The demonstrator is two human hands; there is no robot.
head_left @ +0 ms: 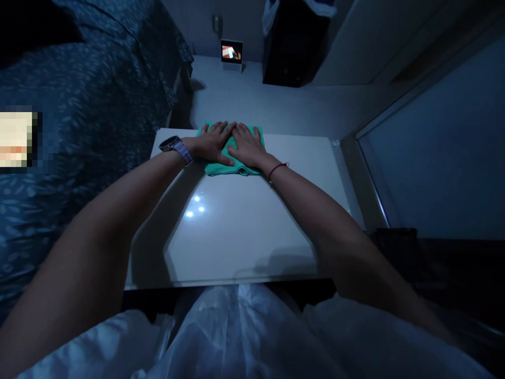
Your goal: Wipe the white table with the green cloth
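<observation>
Left hand [215,143], right hand [248,146] flat on green cloth [232,169], fingers spread, gripping nothing; white table [244,226] beneath fingers and cloth.

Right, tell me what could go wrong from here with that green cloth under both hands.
The green fabric cloth lies at the far edge of the glossy white tabletop, so a further push might send it over. Its near edge is puckered, so it could bunch up under the left hand and right hand. The dim light and arm shadows might also hide marks on the top.
</observation>
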